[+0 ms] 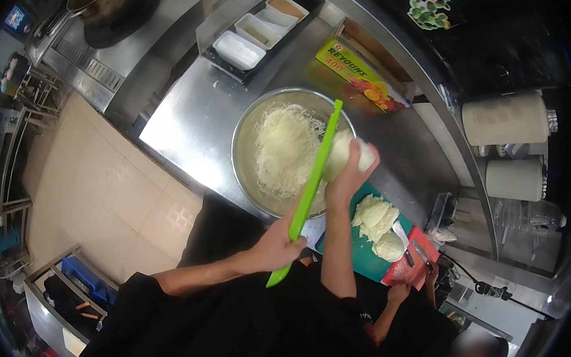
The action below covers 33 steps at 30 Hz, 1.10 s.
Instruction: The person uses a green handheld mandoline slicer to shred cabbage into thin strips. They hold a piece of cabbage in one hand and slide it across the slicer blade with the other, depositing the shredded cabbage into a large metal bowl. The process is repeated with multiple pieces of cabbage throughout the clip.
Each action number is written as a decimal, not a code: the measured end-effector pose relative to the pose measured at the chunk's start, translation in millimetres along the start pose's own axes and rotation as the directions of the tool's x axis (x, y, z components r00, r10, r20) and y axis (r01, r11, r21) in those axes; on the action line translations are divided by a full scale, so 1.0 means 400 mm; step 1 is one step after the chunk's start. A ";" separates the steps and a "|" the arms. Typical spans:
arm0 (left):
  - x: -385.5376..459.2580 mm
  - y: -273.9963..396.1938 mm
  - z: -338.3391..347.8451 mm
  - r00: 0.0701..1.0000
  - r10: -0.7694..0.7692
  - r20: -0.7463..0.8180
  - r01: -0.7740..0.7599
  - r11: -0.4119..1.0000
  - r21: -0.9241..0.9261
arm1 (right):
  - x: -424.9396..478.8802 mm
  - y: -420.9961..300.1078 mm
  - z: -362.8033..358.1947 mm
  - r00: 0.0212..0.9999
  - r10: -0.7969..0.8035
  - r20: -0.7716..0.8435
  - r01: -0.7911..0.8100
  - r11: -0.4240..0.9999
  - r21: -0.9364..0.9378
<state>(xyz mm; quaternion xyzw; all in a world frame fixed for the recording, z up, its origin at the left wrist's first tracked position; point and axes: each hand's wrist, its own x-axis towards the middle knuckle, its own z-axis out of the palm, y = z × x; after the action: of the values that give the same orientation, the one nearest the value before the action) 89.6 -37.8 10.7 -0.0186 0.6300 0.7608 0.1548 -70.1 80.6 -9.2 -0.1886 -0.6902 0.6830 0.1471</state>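
Note:
My left hand [277,246] is closed round the lower part of a green slicer [313,186], which stands on edge and slants up over a large round metal bowl [236,167]. In my right hand [350,176] is a pale cabbage piece [340,155], held against the slicer's right side. A heap of finely shredded cabbage [285,148] lies inside the bowl, left of the slicer. The slicer's blade face cannot be seen.
Right of the bowl, cabbage leaves [374,216] and a cabbage chunk [389,246] lie on a green cutting board [367,263]. A co-worker's hands [398,292] are at a red board [411,273] with a knife [421,254]. Seasoning tubs [239,50] and a yellow-green box [356,76] stand behind.

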 end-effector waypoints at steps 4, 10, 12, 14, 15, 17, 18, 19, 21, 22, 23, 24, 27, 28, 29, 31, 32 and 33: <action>0.005 0.012 -0.009 0.991 0.126 -0.044 -0.126 0.992 0.000 | 0.044 0.018 0.007 0.999 0.052 -0.018 -0.051 0.998 0.034; 0.036 -0.006 -0.051 0.988 0.075 -0.136 -0.063 0.994 0.090 | -0.104 0.056 -0.037 0.975 -0.016 0.222 0.042 0.993 -0.114; -0.008 0.101 -0.053 0.956 -0.281 0.086 0.285 0.958 -0.041 | -0.002 0.033 0.008 0.991 0.062 0.115 -0.059 0.998 -0.033; -0.028 0.033 -0.011 0.997 0.077 0.017 -0.077 0.997 -0.015 | 0.034 -0.007 0.012 0.995 0.066 0.078 -0.065 0.998 -0.013; -0.010 0.057 -0.026 1.000 -0.003 0.025 0.004 1.000 -0.026 | 0.028 -0.010 0.006 0.992 0.044 0.120 -0.040 0.999 -0.034; 0.045 0.130 -0.070 0.972 -0.228 0.059 0.231 0.972 -0.046 | -0.015 -0.003 -0.032 0.981 -0.005 0.193 0.025 0.995 -0.101; 0.053 0.129 -0.073 0.972 -0.229 0.050 0.231 0.972 -0.040 | -0.071 0.014 -0.059 0.973 -0.032 0.227 0.065 0.988 -0.141; 0.062 0.127 -0.077 0.973 -0.229 0.042 0.230 0.973 -0.031 | -0.104 0.021 -0.064 0.964 -0.059 0.258 0.107 0.979 -0.174; 0.038 0.047 -0.058 0.998 0.052 -0.025 -0.051 0.998 0.028 | -0.076 0.009 -0.051 0.975 -0.014 0.223 0.036 0.995 -0.092; 0.015 0.044 -0.043 0.999 0.036 0.001 -0.036 0.999 0.024 | -0.021 0.016 -0.035 0.982 -0.039 0.186 0.062 0.991 -0.120; -0.005 0.042 -0.028 0.999 0.018 0.043 -0.019 1.000 0.025 | 0.031 0.020 -0.025 0.989 -0.068 0.134 0.088 0.985 -0.147; -0.021 0.044 -0.017 0.997 0.000 0.075 -0.001 1.000 0.021 | 0.070 0.005 -0.001 0.996 -0.028 0.080 0.038 0.992 -0.123; 0.033 0.026 -0.032 1.000 0.019 -0.025 -0.018 0.999 0.049 | 0.004 -0.016 -0.034 0.974 -0.073 0.212 0.114 0.976 -0.186; 0.050 0.016 -0.036 0.996 0.025 -0.081 -0.021 0.998 0.059 | -0.045 -0.014 -0.052 0.967 0.005 0.256 0.044 0.982 -0.185; 0.057 0.021 -0.040 0.996 0.030 -0.087 -0.026 0.998 0.052 | -0.084 -0.020 -0.061 0.964 -0.015 0.266 0.069 0.978 -0.195; 0.058 0.038 -0.067 0.993 0.047 -0.111 -0.041 0.998 0.052 | -0.132 -0.035 -0.053 0.953 -0.055 0.296 0.118 0.973 -0.197; 0.041 0.014 -0.053 0.996 0.063 -0.061 -0.056 0.991 0.121 | -0.080 -0.016 -0.041 0.958 -0.097 0.270 0.160 0.962 -0.223; 0.008 0.031 -0.039 0.999 0.020 -0.031 -0.018 0.998 0.065 | -0.030 -0.008 -0.022 0.972 -0.087 0.217 0.135 0.967 -0.218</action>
<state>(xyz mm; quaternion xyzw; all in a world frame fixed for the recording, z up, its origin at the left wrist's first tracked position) 80.8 -54.3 18.6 -0.0198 0.6569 0.7410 0.1381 -55.5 82.8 -5.2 -0.0939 -0.7860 0.6044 0.0902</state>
